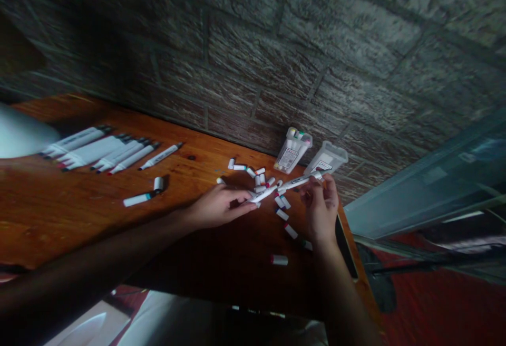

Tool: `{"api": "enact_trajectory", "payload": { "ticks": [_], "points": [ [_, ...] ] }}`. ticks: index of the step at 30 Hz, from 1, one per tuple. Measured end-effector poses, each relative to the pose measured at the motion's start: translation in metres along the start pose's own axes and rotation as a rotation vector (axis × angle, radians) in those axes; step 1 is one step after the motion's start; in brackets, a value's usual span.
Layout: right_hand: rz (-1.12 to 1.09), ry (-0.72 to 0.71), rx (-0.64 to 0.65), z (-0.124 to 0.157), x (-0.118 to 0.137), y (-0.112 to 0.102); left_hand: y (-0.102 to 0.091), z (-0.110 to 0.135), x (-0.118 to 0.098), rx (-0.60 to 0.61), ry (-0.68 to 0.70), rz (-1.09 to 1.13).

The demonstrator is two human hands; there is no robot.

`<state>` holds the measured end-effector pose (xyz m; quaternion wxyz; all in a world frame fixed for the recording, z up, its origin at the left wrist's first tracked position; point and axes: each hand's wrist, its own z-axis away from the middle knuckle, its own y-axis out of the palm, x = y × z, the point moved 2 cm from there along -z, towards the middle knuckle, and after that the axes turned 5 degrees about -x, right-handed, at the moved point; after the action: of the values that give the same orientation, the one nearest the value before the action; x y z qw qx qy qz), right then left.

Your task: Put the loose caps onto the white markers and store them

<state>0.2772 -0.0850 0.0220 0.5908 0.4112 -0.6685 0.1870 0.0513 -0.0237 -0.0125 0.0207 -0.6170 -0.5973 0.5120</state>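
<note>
White marker (264,194), one: centre of frame, pinched between thumb and fingers of the left hand (217,206); long axis slanting from lower left up to the right. Slim marker (298,181), one: just right of centre, held in the bent fingers of the right hand (322,211); long axis likewise rising to the right, at a shallower slant. Relation of the pair: nearly in line, inner ends meeting or almost meeting between the hands; contact cannot be told. Each piece lies nearest its own hand, the left hand's to the right of its fingertips, the right hand's extending left from its fingers. Loose caps (280,260), numerous: scattered around and below the held pieces, centre to lower right of centre. Clear containers (291,153), two: right of centre, beyond the hands, near the stone wall (237,71); the left one holds small coloured-tipped pieces. Row of markers (93,153): left of frame, side by side, slanting up to the right on the wooden table (205,159), well apart from both hands.
</note>
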Motion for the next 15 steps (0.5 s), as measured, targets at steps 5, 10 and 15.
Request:
{"api": "enact_trajectory", "payload": {
  "ticks": [5, 10, 15],
  "points": [
    [0.096, -0.057, 0.219, 0.012, -0.005, 0.010, -0.001, 0.000, -0.001, 0.000, 0.028, -0.014],
    [0.117, -0.040, 0.350, 0.018, -0.013, 0.015, -0.001, -0.001, -0.002, 0.019, 0.011, 0.008],
    [0.168, -0.032, 0.384, 0.019, -0.015, 0.016, -0.002, -0.002, -0.003, 0.027, 0.010, 0.030]
  ]
}}
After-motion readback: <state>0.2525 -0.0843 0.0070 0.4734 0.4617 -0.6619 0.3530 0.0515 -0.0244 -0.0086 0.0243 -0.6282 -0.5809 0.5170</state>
